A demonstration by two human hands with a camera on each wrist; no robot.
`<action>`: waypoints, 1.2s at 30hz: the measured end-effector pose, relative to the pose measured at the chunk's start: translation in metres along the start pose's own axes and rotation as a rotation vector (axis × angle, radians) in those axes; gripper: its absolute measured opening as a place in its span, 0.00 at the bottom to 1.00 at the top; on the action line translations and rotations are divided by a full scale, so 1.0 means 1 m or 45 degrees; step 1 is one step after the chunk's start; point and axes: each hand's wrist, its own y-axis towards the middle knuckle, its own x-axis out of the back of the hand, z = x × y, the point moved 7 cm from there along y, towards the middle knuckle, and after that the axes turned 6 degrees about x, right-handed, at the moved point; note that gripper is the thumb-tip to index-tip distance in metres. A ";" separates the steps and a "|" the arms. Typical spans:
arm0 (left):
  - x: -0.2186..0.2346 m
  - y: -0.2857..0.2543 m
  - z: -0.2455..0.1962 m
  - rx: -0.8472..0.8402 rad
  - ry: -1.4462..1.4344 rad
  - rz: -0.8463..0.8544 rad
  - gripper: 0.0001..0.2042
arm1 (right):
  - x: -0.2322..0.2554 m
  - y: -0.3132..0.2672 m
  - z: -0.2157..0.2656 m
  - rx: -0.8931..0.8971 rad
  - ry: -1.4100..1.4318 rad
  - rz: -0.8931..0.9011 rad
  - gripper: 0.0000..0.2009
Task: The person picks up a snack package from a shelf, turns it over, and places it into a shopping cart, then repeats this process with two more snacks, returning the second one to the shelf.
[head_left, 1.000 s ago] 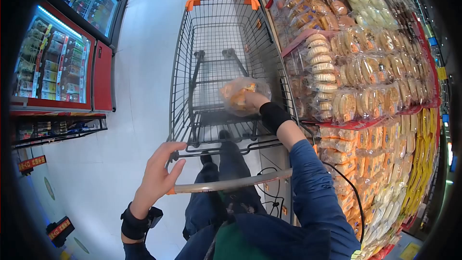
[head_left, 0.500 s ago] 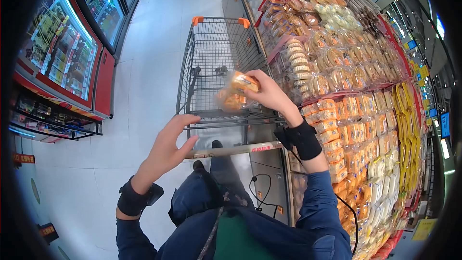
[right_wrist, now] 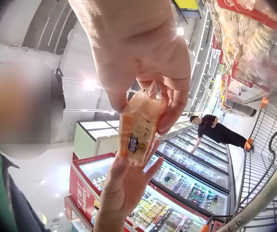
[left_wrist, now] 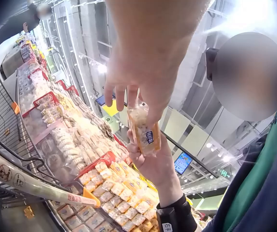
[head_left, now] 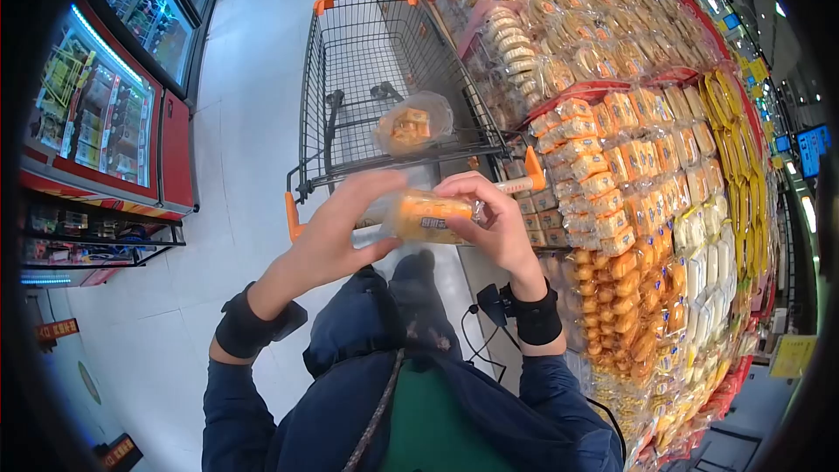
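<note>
Over the cart's handlebar, my right hand (head_left: 498,223) pinches a clear-wrapped packet of bread (head_left: 435,212) with an orange band and dark blue lettering. My left hand (head_left: 328,227) is around the packet's left end, thumb below and fingers above, spread apart. In the right wrist view, the left thumb (right_wrist: 118,174) overlaps the packet's lower end. Down in the shopping cart (head_left: 323,6) lies a clear plastic bag of orange-marked bread (head_left: 412,125).
To the right runs a long display of wrapped breads and buns (head_left: 603,183). Glass-front fridges (head_left: 96,114) line the left, past a strip of white floor (head_left: 223,236). A person in dark clothes (right_wrist: 220,130) stands further along the aisle. A cable (head_left: 472,332) hangs near my right wrist.
My right hand has come up out of the cart and back toward my body with one packet, leaving the bag inside. My left hand has moved from beside the handlebar to the packet.
</note>
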 end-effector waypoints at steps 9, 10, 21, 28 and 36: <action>-0.011 0.016 -0.048 -0.156 -0.057 -0.055 0.28 | 0.035 -0.050 0.054 0.194 0.237 -0.196 0.34; -0.015 0.018 -0.053 -0.170 -0.069 -0.041 0.28 | 0.040 -0.055 0.060 0.239 0.155 -0.188 0.35; -0.101 0.056 -0.092 -0.398 -0.219 0.244 0.27 | 0.099 -0.142 0.074 0.228 -0.059 -0.443 0.31; -0.138 0.065 -0.106 -0.439 -0.219 0.319 0.27 | 0.122 -0.178 0.065 0.192 0.038 -0.594 0.30; -0.161 0.072 -0.118 -0.447 -0.237 0.370 0.27 | 0.139 -0.198 0.057 0.227 0.163 -0.649 0.27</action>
